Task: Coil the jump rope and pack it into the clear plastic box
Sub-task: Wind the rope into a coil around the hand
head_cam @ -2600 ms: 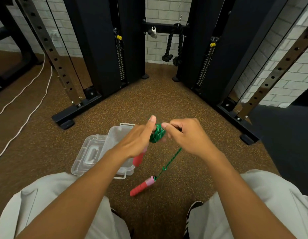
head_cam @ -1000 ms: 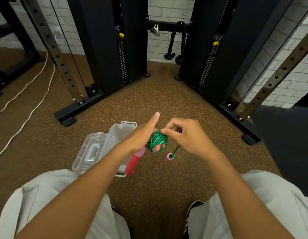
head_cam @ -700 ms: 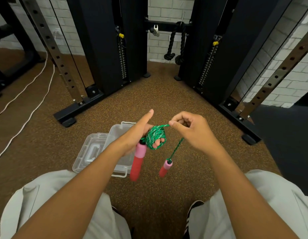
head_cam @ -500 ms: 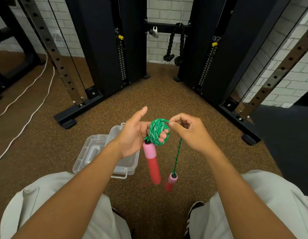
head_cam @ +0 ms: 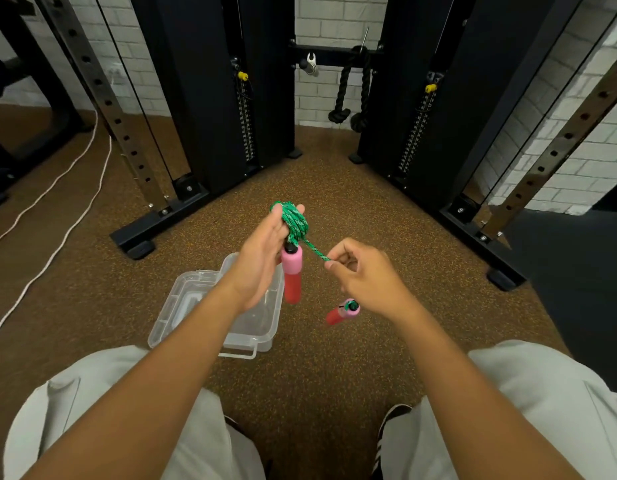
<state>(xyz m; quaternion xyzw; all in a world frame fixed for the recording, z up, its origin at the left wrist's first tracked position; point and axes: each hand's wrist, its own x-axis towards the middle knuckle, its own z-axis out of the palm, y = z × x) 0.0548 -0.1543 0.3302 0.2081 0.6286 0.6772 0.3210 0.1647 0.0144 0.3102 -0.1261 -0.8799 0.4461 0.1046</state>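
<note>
The jump rope's green cord (head_cam: 294, 220) is wound in a tight coil round the fingers of my left hand (head_cam: 262, 252), which is raised upright above the floor. One pink-and-red handle (head_cam: 292, 276) hangs straight down from the coil. My right hand (head_cam: 367, 277) pinches the free strand (head_cam: 315, 251) just right of the coil. The second pink-and-red handle (head_cam: 342, 312) dangles under my right hand. The clear plastic box (head_cam: 257, 329) stands open on the floor below my left forearm, with its lid (head_cam: 182, 296) hinged out to the left.
Black cable-machine towers (head_cam: 210, 98) and their feet (head_cam: 137, 242) stand ahead left and right on the brown rubber floor (head_cam: 334, 368). A white cable (head_cam: 58, 237) runs along the left. My knees (head_cam: 542, 393) frame the bottom of the view.
My left hand has lifted and turned upright with the coil. My right hand has dropped down and to the right along the strand, and the second handle now hangs close beneath it.
</note>
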